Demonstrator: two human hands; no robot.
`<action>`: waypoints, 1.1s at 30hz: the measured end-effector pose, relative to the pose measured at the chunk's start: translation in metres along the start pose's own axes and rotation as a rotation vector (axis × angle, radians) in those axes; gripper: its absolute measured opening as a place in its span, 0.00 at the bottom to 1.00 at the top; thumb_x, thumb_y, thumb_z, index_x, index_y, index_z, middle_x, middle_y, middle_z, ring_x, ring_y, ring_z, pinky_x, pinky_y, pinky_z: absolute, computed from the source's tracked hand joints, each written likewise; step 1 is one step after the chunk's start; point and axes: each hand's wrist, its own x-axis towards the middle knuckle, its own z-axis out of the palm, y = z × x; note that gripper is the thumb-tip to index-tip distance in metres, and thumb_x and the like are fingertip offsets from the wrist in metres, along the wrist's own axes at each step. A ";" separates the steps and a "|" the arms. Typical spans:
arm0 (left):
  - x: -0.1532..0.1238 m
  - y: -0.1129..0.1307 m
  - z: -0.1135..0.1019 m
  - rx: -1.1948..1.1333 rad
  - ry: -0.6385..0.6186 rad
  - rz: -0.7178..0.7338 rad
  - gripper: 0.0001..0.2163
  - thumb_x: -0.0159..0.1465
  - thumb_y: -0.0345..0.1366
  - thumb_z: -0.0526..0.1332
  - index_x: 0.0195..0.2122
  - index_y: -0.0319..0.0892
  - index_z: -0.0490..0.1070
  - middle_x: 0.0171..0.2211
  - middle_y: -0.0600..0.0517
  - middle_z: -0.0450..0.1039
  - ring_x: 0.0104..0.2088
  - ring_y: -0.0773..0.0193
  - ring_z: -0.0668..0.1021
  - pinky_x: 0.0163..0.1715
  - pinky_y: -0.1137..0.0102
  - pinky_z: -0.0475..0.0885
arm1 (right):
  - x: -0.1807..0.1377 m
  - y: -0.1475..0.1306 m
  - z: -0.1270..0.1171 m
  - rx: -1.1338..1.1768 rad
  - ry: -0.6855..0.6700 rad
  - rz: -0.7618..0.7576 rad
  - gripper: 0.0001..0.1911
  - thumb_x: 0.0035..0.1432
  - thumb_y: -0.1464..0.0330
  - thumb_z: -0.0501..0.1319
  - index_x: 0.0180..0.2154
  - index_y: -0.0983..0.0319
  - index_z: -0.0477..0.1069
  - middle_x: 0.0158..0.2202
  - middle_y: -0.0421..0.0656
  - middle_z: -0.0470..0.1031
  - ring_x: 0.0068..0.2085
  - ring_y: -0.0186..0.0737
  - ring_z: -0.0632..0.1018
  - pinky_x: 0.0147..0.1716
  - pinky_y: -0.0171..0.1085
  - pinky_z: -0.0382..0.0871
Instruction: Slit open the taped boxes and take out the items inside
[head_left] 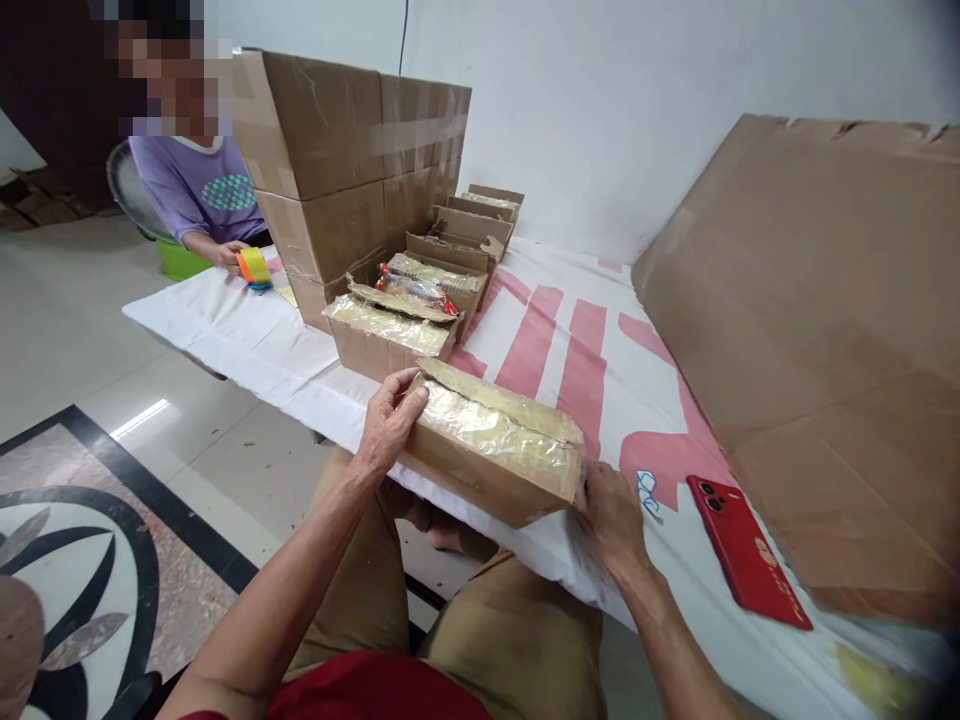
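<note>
My right hand (611,510) is partly hidden from me: its fingertips vanish behind the right end of a long brown carton (487,480), so I can't tell whether they grip it or merely touch. My left hand (390,425) shows better, holding the other end, thumb on the upper edge and fingers curled at the corner. Glare on clear film blurs the yellowish contents. A large cardboard box (825,350) runs off the picture at right, and both my forearms leave through the bottom. The table wears a white cloth (247,330) with broad pink shapes; a red phone (750,550) lies face down beyond my right hand. At the far left of the table sits a person in a purple top (176,190), head pixelated, one hand (229,255) on bright tape rolls (256,267). Stacked cartons (330,140) rise near that person, beside a row of open boxes (394,345) leading toward a pale wall (562,100). Glossy tiles (247,430) cover the floor. The carton between my hands is at the table's near edge; I can't tell whether it rests there. Its long axis slants from upper left to lower right, its filmed top facing up, a flap raised along the far side.
</note>
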 end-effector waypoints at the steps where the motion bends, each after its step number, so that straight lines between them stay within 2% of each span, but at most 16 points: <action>1: 0.000 -0.001 0.001 0.000 0.000 -0.003 0.19 0.61 0.44 0.67 0.51 0.42 0.77 0.50 0.46 0.81 0.53 0.51 0.79 0.57 0.58 0.73 | -0.004 0.005 -0.007 0.050 0.030 0.019 0.17 0.64 0.60 0.52 0.44 0.61 0.76 0.39 0.53 0.81 0.40 0.56 0.78 0.40 0.50 0.69; 3: -0.002 -0.003 0.002 -0.013 -0.004 -0.017 0.19 0.61 0.42 0.65 0.53 0.42 0.76 0.52 0.46 0.80 0.54 0.50 0.79 0.58 0.58 0.72 | -0.013 0.015 -0.026 0.200 0.072 0.124 0.22 0.63 0.53 0.53 0.44 0.60 0.76 0.39 0.52 0.81 0.39 0.54 0.79 0.37 0.48 0.72; 5: -0.004 -0.006 0.002 -0.039 -0.011 -0.022 0.19 0.61 0.39 0.63 0.53 0.42 0.76 0.52 0.46 0.80 0.54 0.50 0.79 0.57 0.57 0.73 | -0.019 0.021 -0.051 0.394 0.059 0.303 0.23 0.62 0.47 0.55 0.41 0.58 0.77 0.34 0.48 0.80 0.32 0.49 0.79 0.28 0.44 0.72; 7: -0.005 -0.007 0.001 -0.061 -0.014 -0.006 0.20 0.60 0.37 0.61 0.53 0.42 0.76 0.52 0.47 0.80 0.54 0.49 0.79 0.57 0.56 0.74 | -0.022 0.016 -0.079 0.581 0.034 0.427 0.25 0.62 0.44 0.57 0.40 0.57 0.77 0.29 0.45 0.79 0.26 0.45 0.77 0.22 0.40 0.70; 8: -0.006 -0.008 0.001 -0.065 -0.015 0.006 0.20 0.59 0.37 0.61 0.53 0.42 0.76 0.52 0.47 0.80 0.54 0.49 0.79 0.57 0.56 0.74 | -0.021 0.008 -0.092 0.646 0.029 0.439 0.25 0.62 0.43 0.58 0.40 0.57 0.78 0.29 0.44 0.79 0.24 0.43 0.77 0.20 0.39 0.70; 10: -0.006 -0.009 0.000 -0.066 -0.020 0.024 0.20 0.58 0.36 0.60 0.53 0.42 0.76 0.52 0.47 0.80 0.54 0.49 0.79 0.58 0.55 0.73 | -0.016 -0.018 -0.114 0.671 0.020 0.346 0.26 0.61 0.43 0.60 0.43 0.57 0.79 0.27 0.43 0.79 0.23 0.43 0.76 0.19 0.39 0.71; 13: -0.006 -0.012 0.000 -0.063 -0.020 0.044 0.20 0.58 0.35 0.59 0.52 0.42 0.76 0.53 0.47 0.79 0.55 0.49 0.78 0.60 0.54 0.71 | 0.000 -0.067 -0.133 0.514 -0.076 -0.003 0.25 0.63 0.45 0.60 0.48 0.55 0.80 0.29 0.43 0.80 0.27 0.44 0.79 0.26 0.40 0.76; 16: -0.005 -0.014 0.000 -0.070 -0.038 0.054 0.21 0.58 0.35 0.59 0.53 0.43 0.76 0.52 0.47 0.78 0.55 0.48 0.78 0.60 0.54 0.70 | 0.022 -0.104 -0.132 0.324 -0.139 -0.335 0.20 0.70 0.52 0.55 0.50 0.55 0.80 0.40 0.46 0.83 0.40 0.47 0.83 0.38 0.42 0.78; 19: -0.005 -0.015 -0.002 -0.070 -0.067 0.075 0.21 0.59 0.35 0.58 0.54 0.42 0.75 0.53 0.46 0.78 0.55 0.47 0.77 0.61 0.53 0.69 | 0.039 -0.120 -0.121 0.123 -0.132 -0.514 0.20 0.73 0.58 0.51 0.51 0.56 0.78 0.45 0.46 0.83 0.43 0.46 0.83 0.35 0.40 0.76; 23: -0.004 -0.017 -0.002 -0.074 -0.078 0.086 0.22 0.59 0.36 0.58 0.55 0.42 0.74 0.53 0.45 0.77 0.55 0.48 0.77 0.60 0.54 0.69 | 0.047 -0.127 -0.111 -0.130 -0.072 -0.640 0.22 0.75 0.58 0.46 0.48 0.59 0.77 0.38 0.45 0.82 0.35 0.43 0.81 0.26 0.38 0.67; 26: -0.004 -0.017 -0.001 -0.079 -0.071 0.082 0.22 0.58 0.36 0.58 0.54 0.42 0.74 0.53 0.45 0.77 0.54 0.49 0.78 0.60 0.55 0.69 | 0.046 -0.133 -0.111 -0.280 -0.061 -0.677 0.24 0.77 0.59 0.43 0.43 0.60 0.76 0.35 0.45 0.80 0.32 0.42 0.78 0.23 0.38 0.60; 29: -0.004 -0.017 0.000 -0.075 -0.064 0.086 0.22 0.58 0.35 0.58 0.54 0.42 0.74 0.53 0.46 0.77 0.54 0.49 0.77 0.60 0.55 0.69 | 0.044 -0.135 -0.112 -0.381 -0.076 -0.667 0.23 0.76 0.61 0.43 0.41 0.59 0.75 0.33 0.47 0.78 0.30 0.42 0.76 0.22 0.39 0.55; 33: -0.004 -0.017 0.000 -0.066 -0.082 0.092 0.22 0.58 0.35 0.57 0.55 0.41 0.74 0.54 0.46 0.76 0.56 0.48 0.76 0.60 0.56 0.68 | 0.043 -0.136 -0.118 -0.474 -0.140 -0.607 0.18 0.74 0.62 0.49 0.39 0.59 0.74 0.31 0.47 0.77 0.26 0.42 0.74 0.21 0.40 0.51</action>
